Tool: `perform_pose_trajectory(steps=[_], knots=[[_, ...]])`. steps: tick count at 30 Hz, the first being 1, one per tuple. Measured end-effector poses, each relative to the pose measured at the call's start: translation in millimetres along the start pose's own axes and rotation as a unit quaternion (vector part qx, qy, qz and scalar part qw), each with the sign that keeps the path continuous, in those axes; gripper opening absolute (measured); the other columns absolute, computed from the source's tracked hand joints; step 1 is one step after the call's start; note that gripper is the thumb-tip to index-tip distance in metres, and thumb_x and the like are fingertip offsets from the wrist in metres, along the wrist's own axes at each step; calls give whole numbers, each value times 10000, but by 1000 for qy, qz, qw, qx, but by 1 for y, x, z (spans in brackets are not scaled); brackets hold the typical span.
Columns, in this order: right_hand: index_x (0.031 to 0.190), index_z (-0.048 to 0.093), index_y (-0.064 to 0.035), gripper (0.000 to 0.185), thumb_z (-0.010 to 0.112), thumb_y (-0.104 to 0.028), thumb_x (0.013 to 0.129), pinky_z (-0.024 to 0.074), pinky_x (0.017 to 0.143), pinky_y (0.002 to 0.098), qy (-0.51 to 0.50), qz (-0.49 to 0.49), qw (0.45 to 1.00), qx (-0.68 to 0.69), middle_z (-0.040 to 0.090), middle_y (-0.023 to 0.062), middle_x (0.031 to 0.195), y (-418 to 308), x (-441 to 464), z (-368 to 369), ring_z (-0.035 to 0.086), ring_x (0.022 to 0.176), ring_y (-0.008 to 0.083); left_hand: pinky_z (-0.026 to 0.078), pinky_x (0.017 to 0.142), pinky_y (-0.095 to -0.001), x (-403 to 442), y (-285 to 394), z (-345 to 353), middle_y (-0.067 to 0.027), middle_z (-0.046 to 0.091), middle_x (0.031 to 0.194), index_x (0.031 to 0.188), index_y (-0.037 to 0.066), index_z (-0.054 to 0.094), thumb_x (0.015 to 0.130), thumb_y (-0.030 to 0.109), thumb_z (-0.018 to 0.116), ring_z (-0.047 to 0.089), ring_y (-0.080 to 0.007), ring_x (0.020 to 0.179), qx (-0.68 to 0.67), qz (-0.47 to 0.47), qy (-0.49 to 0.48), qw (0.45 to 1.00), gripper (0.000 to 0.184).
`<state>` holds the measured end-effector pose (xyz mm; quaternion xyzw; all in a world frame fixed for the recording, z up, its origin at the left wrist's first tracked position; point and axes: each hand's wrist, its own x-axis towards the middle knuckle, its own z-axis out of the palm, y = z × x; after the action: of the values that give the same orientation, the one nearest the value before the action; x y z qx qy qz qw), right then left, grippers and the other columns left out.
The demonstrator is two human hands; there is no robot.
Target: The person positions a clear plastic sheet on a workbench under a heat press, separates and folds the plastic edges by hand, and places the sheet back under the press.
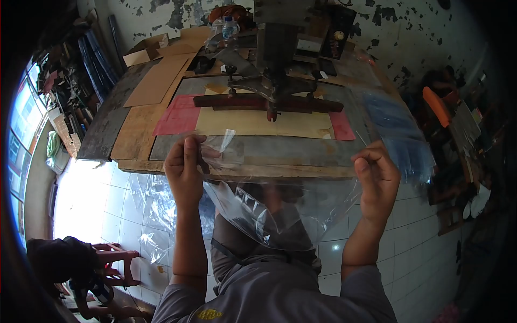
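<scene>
A clear plastic sheet (pixel 280 215) hangs in a sagging curve over my lap, stretched between both hands. My left hand (pixel 184 167) pinches its left end just past the table's front edge, fingers closed. Beside those fingers a small white strip (pixel 227 141) shows on or through the clear plastic; I cannot tell which. On the other side, my right hand (pixel 377 180) is closed on the sheet's right end. Beyond the hands stands a dark metal press (pixel 272 89) with a long horizontal bar, over a yellowish sheet (pixel 242 125) flanked by pink pieces (pixel 177 114).
Stacked bluish plastic sheets (pixel 398 137) overhang the table's right side. Cardboard (pixel 156 81) lies at the left, with a water bottle (pixel 230 29) at the back. Crumpled clear plastic (pixel 156 207) hangs below the front edge. Another person (pixel 64 264) is at lower left beside a red stool (pixel 121 264).
</scene>
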<state>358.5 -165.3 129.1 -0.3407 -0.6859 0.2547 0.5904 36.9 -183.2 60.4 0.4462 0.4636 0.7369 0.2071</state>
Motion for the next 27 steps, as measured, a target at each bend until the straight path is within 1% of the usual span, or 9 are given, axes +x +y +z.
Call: perform_pose_trajectory(steps=[1, 4, 7, 13, 19, 22, 25, 27], knots=[[892, 674, 6, 188, 727, -162, 958, 404, 694, 229, 3, 10, 1000, 2, 588, 4, 851, 0, 0, 0, 504, 731, 67, 411, 500, -191, 0, -1, 0, -60, 720, 743, 1038, -10, 681, 1092, 266, 526, 558, -37, 555, 4, 5, 4, 1000, 321], [878, 661, 2, 186, 715, -153, 966, 395, 672, 225, 15, -26, 999, -31, 591, 4, 848, 8, 0, 2, 501, 721, 66, 419, 497, -194, 1, 3, -2, -84, 732, 745, 1024, -9, 673, 1095, 264, 516, 566, -48, 541, -12, -3, -2, 1000, 323], [882, 660, 3, 195, 700, -161, 979, 393, 662, 225, 27, -31, 998, -45, 597, 7, 847, 10, 0, 3, 498, 715, 67, 427, 496, -197, 1, 6, -2, -98, 743, 756, 1009, -9, 667, 1097, 267, 509, 589, -59, 546, 6, -5, -4, 1000, 330], [871, 635, 0, 242, 656, -194, 1014, 404, 643, 232, 45, -34, 997, -47, 619, 21, 822, 16, 0, 6, 512, 699, 68, 437, 495, -193, 0, 4, -1, -101, 736, 750, 1011, -17, 666, 1098, 269, 507, 636, -82, 565, 10, 1, -16, 1000, 339], [852, 612, 0, 257, 615, -178, 1037, 409, 623, 237, 58, -40, 996, -63, 617, 27, 789, 22, 1, 8, 515, 674, 72, 434, 485, -193, 0, 6, 2, -90, 718, 739, 1002, -15, 665, 1096, 268, 512, 651, -95, 567, 16, 17, -10, 1000, 335], [850, 607, 5, 256, 605, -165, 1042, 405, 611, 236, 78, -40, 996, -30, 619, 28, 790, 26, 1, 12, 521, 674, 73, 407, 459, -195, -3, 8, 4, -41, 666, 697, 993, -9, 678, 1089, 264, 532, 587, -71, 509, 9, 1, 10, 1000, 324], [861, 610, 9, 247, 599, -156, 1044, 399, 600, 235, 82, -46, 996, 1, 620, 34, 791, 30, 2, 13, 530, 665, 72, 395, 506, -199, 0, -3, -4, 7, 617, 701, 981, -5, 702, 1081, 249, 557, 510, -36, 537, 57, 12, 23, 998, 309], [880, 620, 10, 238, 601, -159, 1045, 395, 596, 234, 67, -18, 997, 26, 621, 38, 799, 28, 2, 13, 534, 659, 72, 384, 552, -204, -3, 6, -3, 30, 598, 714, 971, -4, 713, 1076, 235, 569, 467, -23, 589, 26, -18, 24, 999, 298]])
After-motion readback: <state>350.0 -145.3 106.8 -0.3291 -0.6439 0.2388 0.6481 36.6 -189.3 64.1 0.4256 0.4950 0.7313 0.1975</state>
